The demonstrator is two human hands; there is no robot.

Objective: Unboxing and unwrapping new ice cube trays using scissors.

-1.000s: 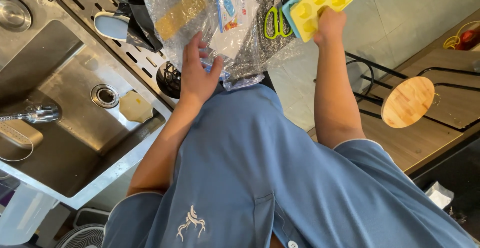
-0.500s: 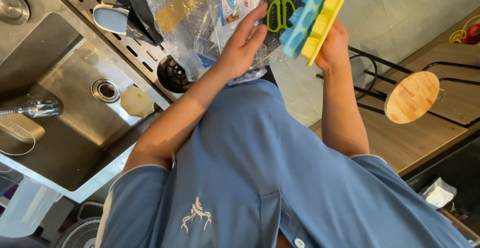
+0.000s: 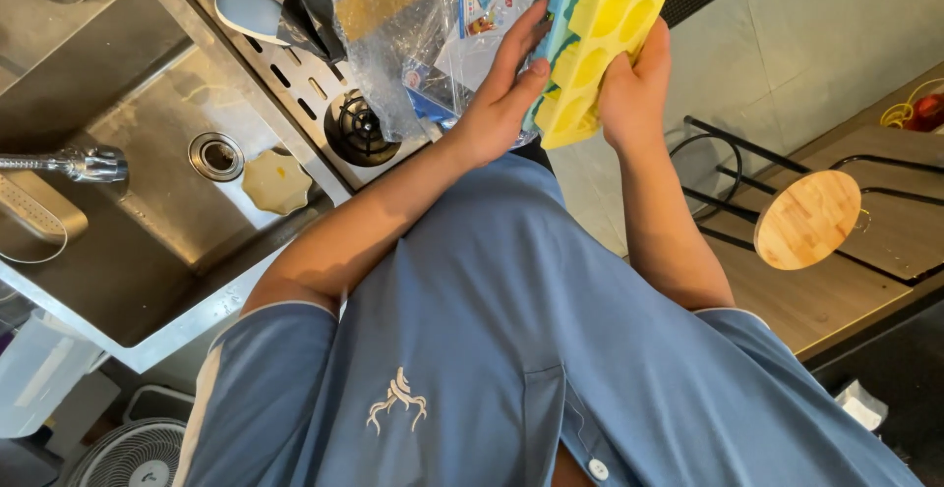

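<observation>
Both hands held a stack of ice trays (image 3: pixel 600 40) at the top centre of the frame.

The steel sink (image 3: pixel 128 163) filled the left, a wooden counter (image 3: pixel 836 290) the right, bubble wrap (image 3: pixel 393 25) lay upper centre. The right hand (image 3: pixel 629 89) gripped the yellow tray's edge, fingers curled; the left hand (image 3: pixel 501 94) lay flat and open against the blue tray beneath. Parting the two likely called for a firm peel.

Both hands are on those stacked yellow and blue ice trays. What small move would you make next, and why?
Probably slide the yellow tray off the blue tray beneath it. The left hand lies flat on the blue edge while the right hand grips the yellow one, so they look ready to part.
</observation>
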